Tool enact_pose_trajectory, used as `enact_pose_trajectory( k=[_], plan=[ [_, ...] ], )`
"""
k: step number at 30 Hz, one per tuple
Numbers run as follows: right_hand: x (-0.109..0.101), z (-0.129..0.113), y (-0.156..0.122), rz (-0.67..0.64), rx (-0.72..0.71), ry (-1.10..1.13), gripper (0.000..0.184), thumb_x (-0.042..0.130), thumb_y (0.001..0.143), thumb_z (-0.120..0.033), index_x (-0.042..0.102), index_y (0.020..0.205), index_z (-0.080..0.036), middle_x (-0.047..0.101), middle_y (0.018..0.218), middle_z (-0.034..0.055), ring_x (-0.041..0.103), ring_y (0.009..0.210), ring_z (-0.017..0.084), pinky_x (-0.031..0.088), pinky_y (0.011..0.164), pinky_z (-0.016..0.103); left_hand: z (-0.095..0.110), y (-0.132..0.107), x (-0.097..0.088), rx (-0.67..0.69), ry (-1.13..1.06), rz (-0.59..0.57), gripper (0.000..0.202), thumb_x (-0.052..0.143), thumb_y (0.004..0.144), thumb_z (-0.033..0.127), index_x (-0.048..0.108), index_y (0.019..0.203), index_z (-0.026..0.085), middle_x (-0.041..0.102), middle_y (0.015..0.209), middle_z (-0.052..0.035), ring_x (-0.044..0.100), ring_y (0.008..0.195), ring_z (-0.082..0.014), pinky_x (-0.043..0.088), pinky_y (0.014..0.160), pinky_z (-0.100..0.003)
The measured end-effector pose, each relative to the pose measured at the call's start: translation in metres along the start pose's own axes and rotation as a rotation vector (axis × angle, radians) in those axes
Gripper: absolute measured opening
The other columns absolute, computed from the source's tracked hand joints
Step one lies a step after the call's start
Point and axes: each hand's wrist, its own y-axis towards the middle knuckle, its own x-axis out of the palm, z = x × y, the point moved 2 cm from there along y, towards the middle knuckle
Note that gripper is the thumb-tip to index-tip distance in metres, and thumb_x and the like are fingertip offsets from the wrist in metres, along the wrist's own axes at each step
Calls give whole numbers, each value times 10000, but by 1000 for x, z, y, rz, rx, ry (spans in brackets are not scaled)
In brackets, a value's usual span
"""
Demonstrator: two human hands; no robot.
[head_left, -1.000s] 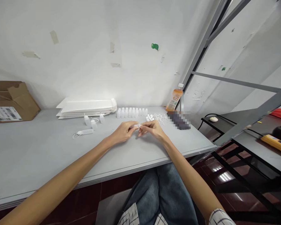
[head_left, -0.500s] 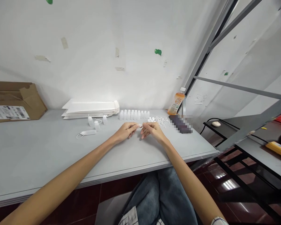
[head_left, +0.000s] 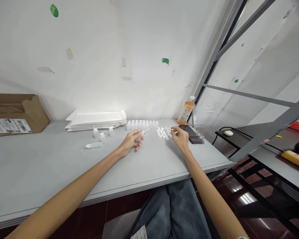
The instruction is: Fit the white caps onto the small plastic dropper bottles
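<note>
My left hand (head_left: 132, 141) rests on the grey table (head_left: 40, 162) with its fingers curled around a small white plastic bottle (head_left: 141, 134) whose tip points right. My right hand (head_left: 180, 136) reaches to the right, fingers pinched at the edge of a pile of small white caps and rings (head_left: 164, 131); what it pinches is too small to make out. A row of several small white bottles (head_left: 141, 125) stands just behind the hands.
Three more small bottles (head_left: 103, 133) and a flat white piece (head_left: 92, 145) lie left of the hands. A stack of white bags (head_left: 96, 119), a cardboard box (head_left: 12, 113), an orange drink bottle (head_left: 185, 113) and a dark phone (head_left: 190, 133) sit along the back. A grey metal rack (head_left: 251, 132) stands right.
My hands were together over the small bottle. Now the right hand has moved away right to the pile of caps, and the left hand keeps the bottle.
</note>
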Motion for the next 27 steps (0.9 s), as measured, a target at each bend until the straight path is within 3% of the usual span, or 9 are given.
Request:
enact_pose_trajectory(
  k=[4, 11, 16, 23, 27],
  plan=[
    [-5, 9, -1, -71, -71, -165, 194, 548, 741, -263, 716, 809, -192, 702, 810, 31, 575, 560, 129, 413, 645, 276, -1, 1, 0, -50, -35, 2, 240, 571, 797, 362, 567, 951, 178, 455, 682, 24, 394, 452, -65, 281, 328, -155],
    [0, 0, -8, -213, -127, -262, 144, 580, 739, -249, 718, 742, -207, 696, 801, 17, 576, 623, 139, 356, 597, 261, 1, -1, 2, -103, 4, 68, 410, 596, 778, 578, 540, 851, 178, 409, 626, 44, 346, 438, -58, 221, 325, -147],
    [0, 2, -9, -278, -121, -298, 132, 584, 740, -255, 706, 734, -204, 700, 773, 15, 583, 644, 153, 348, 590, 261, 3, -1, 2, -113, -22, 85, 312, 619, 772, 464, 514, 788, 170, 391, 615, 44, 349, 454, -62, 234, 336, -149],
    [-1, -5, -17, -315, -200, -464, 142, 593, 759, -255, 713, 798, -189, 692, 797, 44, 597, 709, 179, 321, 578, 273, 4, -4, 2, -79, -54, 23, 283, 675, 727, 399, 500, 798, 187, 393, 657, 42, 390, 494, -75, 295, 342, -162],
    [-2, -11, -19, -247, -232, -320, 144, 585, 760, -259, 707, 780, -184, 694, 806, 46, 584, 625, 157, 364, 591, 279, 3, -4, 4, -33, -14, -1, 228, 668, 717, 319, 496, 776, 181, 395, 667, 37, 409, 515, -80, 349, 362, -178]
  ],
)
